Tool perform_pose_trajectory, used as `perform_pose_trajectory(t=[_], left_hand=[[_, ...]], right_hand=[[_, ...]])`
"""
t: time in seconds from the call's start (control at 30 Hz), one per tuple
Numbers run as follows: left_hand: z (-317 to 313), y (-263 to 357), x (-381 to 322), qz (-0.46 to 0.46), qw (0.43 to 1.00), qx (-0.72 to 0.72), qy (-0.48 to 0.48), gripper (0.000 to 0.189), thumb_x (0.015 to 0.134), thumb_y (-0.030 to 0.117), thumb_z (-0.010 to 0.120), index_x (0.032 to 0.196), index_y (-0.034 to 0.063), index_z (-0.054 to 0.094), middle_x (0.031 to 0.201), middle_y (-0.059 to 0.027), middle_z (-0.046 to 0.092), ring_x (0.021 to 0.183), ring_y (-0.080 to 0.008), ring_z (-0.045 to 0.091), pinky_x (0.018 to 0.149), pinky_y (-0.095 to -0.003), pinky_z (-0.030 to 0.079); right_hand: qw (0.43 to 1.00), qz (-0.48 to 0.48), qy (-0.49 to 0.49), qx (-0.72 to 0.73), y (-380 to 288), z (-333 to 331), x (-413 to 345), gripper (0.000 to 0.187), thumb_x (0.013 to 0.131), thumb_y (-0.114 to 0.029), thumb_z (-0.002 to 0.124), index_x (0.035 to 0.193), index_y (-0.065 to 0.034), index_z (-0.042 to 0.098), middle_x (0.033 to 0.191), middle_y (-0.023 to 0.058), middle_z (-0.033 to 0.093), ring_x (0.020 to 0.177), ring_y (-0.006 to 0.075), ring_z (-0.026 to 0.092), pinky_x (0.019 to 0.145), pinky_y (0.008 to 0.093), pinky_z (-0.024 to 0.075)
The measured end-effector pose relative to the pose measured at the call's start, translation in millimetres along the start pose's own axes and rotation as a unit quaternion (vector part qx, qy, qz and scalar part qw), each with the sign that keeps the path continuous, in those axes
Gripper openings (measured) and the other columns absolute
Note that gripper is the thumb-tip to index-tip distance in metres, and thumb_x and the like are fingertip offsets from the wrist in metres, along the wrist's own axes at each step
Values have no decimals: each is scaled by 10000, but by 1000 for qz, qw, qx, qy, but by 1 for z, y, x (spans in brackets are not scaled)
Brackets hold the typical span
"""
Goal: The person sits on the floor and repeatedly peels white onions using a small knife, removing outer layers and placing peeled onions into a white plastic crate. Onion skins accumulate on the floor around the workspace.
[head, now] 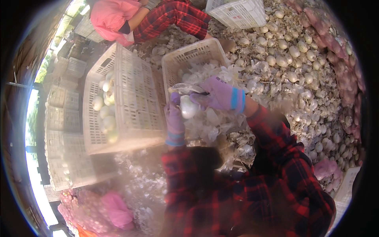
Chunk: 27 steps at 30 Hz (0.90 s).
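Note:
My left hand [175, 118], in a purple knit glove with a blue cuff, holds a peeled white onion [189, 107] over a plastic crate [194, 53]. From the right, my right hand [217, 94], gloved alike, closes its thumb and fingers close against the onion's upper side. A pale translucent strip [187, 87], apparently onion skin, runs from its fingers toward my left thumb. Something dark shows between the right thumb and forefinger; too little of it is visible to name. Loose papery skins [207, 121] fill much of the crate beneath both hands.
To the left, a tilted white crate [139, 89] holds several peeled onions [108, 103]. Unpeeled onions [281, 60] and skins cover the ground at right, beside pink mesh sacks [340, 74]. Another person [174, 17] sits opposite, near a white crate [237, 13]. Stacked crates [63, 124] stand far left.

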<state>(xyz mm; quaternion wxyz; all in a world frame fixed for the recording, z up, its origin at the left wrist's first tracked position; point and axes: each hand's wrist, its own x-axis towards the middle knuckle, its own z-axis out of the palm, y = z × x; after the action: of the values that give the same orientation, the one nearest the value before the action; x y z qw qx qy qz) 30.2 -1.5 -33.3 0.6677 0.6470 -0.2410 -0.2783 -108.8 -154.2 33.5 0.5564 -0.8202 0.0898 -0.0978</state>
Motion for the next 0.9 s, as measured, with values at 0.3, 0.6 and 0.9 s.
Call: perform_pose_trajectory(t=[0.3, 0.6, 0.9], left_hand=[[-4, -5, 5, 3, 994, -110, -27, 418, 1002, 320, 431, 981, -26, 665, 891, -75, 670, 816, -136, 614, 745, -284, 499], [-6, -12, 3, 59, 997, -38, -33, 459, 1011, 297, 349, 971, -42, 656, 912, -79, 665, 817, -140, 607, 758, -294, 503], [-6, -11, 5, 41, 996, -53, -54, 467, 995, 415, 395, 1055, 0, 600, 948, -120, 662, 837, -187, 636, 727, -310, 511]], right_hand=[[990, 26, 10, 141, -2, 8, 0, 249, 941, -233, 607, 973, 10, 652, 711, 53, 669, 606, 100, 629, 561, 275, 493], [990, 38, -6, 135, -15, 0, -6, 215, 942, -167, 605, 935, 44, 648, 715, 73, 669, 625, 114, 649, 578, 284, 514], [996, -44, 20, 68, 2, 13, -1, 190, 950, -136, 560, 979, 38, 632, 700, 90, 658, 629, 134, 663, 579, 295, 528]])
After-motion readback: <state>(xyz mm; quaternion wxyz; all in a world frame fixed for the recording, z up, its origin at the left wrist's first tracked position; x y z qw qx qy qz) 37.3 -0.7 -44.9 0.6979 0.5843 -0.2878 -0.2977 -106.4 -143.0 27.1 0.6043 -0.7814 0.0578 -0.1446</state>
